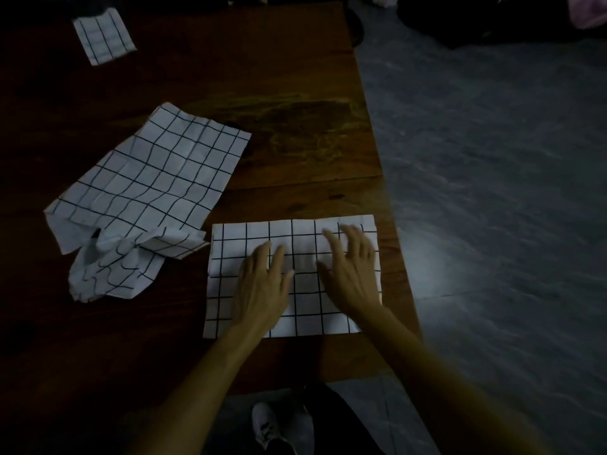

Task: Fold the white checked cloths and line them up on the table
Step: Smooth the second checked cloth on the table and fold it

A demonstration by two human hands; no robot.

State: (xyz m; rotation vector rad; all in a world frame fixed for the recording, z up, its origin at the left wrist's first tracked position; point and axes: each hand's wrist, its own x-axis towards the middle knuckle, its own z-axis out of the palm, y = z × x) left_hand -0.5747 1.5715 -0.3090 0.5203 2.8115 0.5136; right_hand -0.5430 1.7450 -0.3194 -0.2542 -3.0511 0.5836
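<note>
Resting flat on the folded cloth (295, 277), the left hand (262, 287) and right hand (348, 274) lie side by side with fingers straight and spread, gripping nothing; the right one is blurred. No writing can be read anywhere. Just left of the hands a crumpled checked cloth (144, 195) sprawls, its corner nearly touching the folded one. Far beyond, left, sits a small folded cloth (103, 36). All lie on a dark wooden table (295, 126); grey floor (492, 192) spreads to the right, a shoe (266, 425) below.

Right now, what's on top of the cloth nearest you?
Both hands: the left hand and right hand lie on the flat cloth. The cloth under the palms is hidden.
</note>
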